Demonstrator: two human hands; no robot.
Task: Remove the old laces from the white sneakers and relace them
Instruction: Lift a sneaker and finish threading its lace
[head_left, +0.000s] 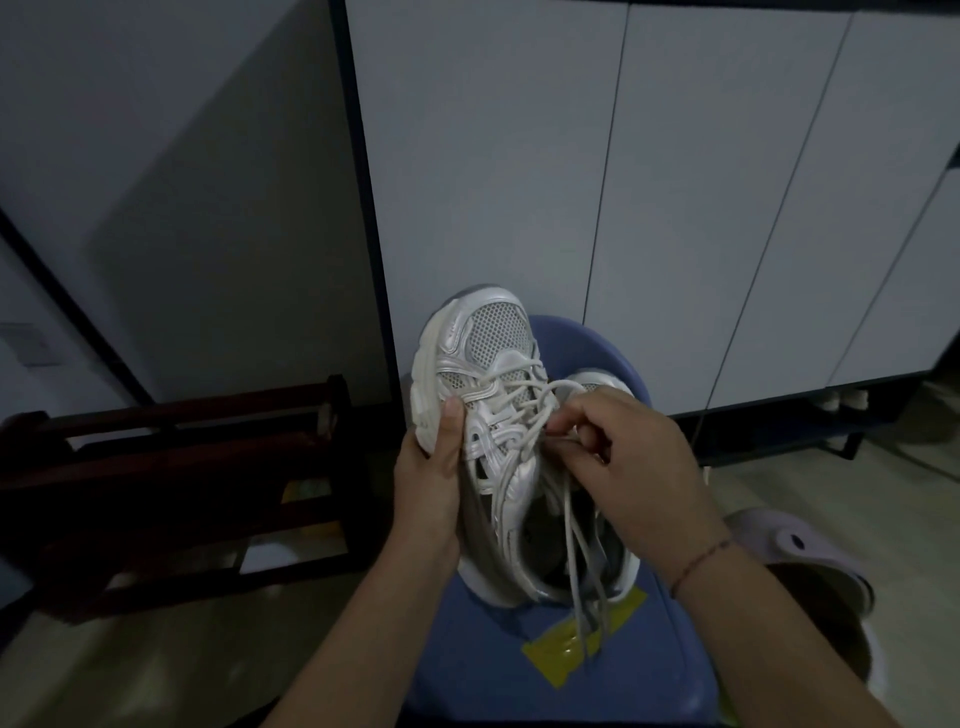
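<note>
A white mesh sneaker (483, 343) is held toe-up over a blue stool (613, 353). My left hand (428, 483) grips its left side, thumb pressed beside the eyelets. My right hand (634, 457) pinches the white lace (524, 410) at the middle eyelets. Loose lace ends (582, 571) hang down over the stool seat. A second white sneaker (597, 382) lies on the stool behind my right hand, mostly hidden.
A dark wooden rack (171, 493) stands low at the left. White cabinet doors (675, 182) fill the wall ahead. A pale lilac clog (795, 545) lies on the floor at the right. Yellow tape (571, 644) is stuck on the stool seat.
</note>
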